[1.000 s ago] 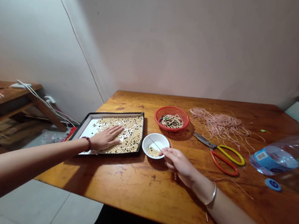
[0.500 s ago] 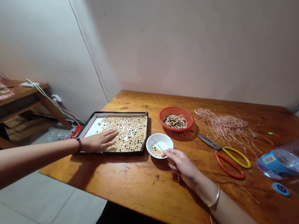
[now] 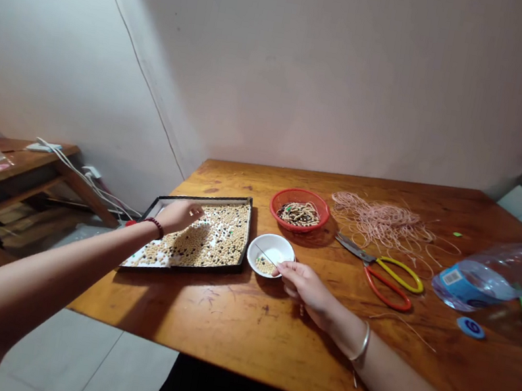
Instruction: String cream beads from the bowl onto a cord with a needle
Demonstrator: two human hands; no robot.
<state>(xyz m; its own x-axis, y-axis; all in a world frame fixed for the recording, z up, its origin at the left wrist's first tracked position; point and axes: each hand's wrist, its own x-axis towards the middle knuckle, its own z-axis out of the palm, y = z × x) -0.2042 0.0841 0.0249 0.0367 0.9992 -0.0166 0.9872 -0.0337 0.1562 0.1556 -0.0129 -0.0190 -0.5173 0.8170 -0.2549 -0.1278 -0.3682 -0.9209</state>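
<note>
My left hand (image 3: 179, 215) is raised at the far left of a black-rimmed, white-lined tray (image 3: 245, 233), its fingers bunched above a spread layer of pale wooden beads (image 3: 216, 241). Nothing shows in its grip. My right hand (image 3: 303, 287) pinches a thin needle (image 3: 265, 254), whose tip reaches over a white bowl (image 3: 282, 246). A small heap of pale beads (image 3: 264, 265) lies in that bowl. The hand rests just beside the bowl's rim.
A red plastic basket (image 3: 302, 193) holds strung beads on the wooden table (image 3: 220, 322). To the right lie tangled pink cord (image 3: 377, 221), yellow-and-orange-handled scissors (image 3: 390, 277), a plastic bottle (image 3: 487, 280) and a blue cap (image 3: 471, 327). Cables and clutter sit on a side table (image 3: 9, 170).
My left hand has lifted off the beads and moved to the tray's far side. Beads now cover more of the white lining. My right hand has barely moved.
</note>
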